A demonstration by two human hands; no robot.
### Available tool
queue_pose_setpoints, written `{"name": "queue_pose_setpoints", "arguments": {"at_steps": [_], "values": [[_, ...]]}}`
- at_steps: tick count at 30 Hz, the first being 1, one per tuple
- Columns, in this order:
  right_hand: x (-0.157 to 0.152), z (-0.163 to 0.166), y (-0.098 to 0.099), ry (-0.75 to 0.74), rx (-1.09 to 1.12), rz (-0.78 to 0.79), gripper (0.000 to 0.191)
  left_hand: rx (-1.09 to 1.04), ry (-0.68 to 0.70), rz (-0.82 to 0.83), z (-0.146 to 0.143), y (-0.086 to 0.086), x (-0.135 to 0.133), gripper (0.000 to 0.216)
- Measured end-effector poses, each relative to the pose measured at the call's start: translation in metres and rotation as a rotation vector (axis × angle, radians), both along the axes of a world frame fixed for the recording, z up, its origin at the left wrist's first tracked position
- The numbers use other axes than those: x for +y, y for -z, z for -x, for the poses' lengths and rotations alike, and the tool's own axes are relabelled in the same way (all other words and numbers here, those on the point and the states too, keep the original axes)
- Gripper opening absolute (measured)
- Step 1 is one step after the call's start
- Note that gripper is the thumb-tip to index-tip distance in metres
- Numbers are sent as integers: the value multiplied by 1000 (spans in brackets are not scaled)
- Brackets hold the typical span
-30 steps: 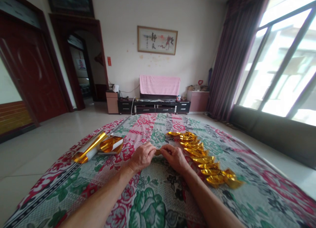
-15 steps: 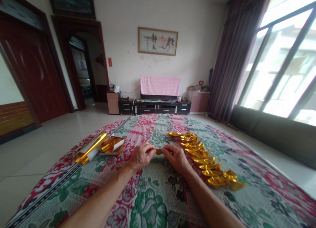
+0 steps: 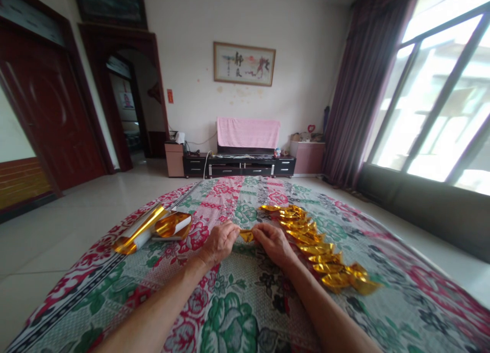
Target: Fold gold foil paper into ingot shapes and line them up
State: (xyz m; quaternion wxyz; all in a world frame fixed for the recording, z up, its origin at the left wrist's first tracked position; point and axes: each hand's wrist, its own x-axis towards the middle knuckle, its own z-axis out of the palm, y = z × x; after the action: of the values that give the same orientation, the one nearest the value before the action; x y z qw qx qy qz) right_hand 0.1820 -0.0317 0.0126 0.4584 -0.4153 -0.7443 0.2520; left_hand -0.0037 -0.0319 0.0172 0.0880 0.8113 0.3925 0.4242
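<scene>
A small folded piece of gold foil paper [image 3: 246, 235] is stretched between my two hands above the middle of the tablecloth. My left hand [image 3: 222, 243] pinches its left end, fingers curled closed. At its right end, my right hand [image 3: 271, 242] grips with thumb and fingertips. A slanting row of folded gold foil ingots [image 3: 316, 249] lies just right of my right hand. Off to the left rest curled gold foil sheets [image 3: 141, 229] with white backs, and a second curled sheet [image 3: 174, 224] sits beside them.
A flowered red, green and white tablecloth [image 3: 229, 317] covers the round table. Beyond it stand a low black cabinet [image 3: 241, 167] and a screen draped with a pink towel [image 3: 248, 132]. A purple curtain [image 3: 354, 87] hangs by the window at right.
More of the gold foil piece shows between my hands, and its face has turned toward me. My left hand has shifted slightly left. The ingots and sheets stay put.
</scene>
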Motion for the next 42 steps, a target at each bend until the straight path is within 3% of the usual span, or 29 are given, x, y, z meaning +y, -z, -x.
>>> {"name": "queue_pose_setpoints", "arguments": {"at_steps": [8,17,28,35,42], "values": [[2,2,1,-15,54,59,27,-143,10,262,-4,-1,-3,27],[1,2,-1,-53,52,91,29,-233,29,405,-11,-1,-1,25],[2,7,0,-64,161,187,23,-251,-67,343,-13,3,-2,27],[-1,4,-5,-76,61,88,24,-234,-19,356,-14,0,-5,26],[-1,6,-4,-70,165,152,23,-300,26,436,-12,3,-3,29]]}}
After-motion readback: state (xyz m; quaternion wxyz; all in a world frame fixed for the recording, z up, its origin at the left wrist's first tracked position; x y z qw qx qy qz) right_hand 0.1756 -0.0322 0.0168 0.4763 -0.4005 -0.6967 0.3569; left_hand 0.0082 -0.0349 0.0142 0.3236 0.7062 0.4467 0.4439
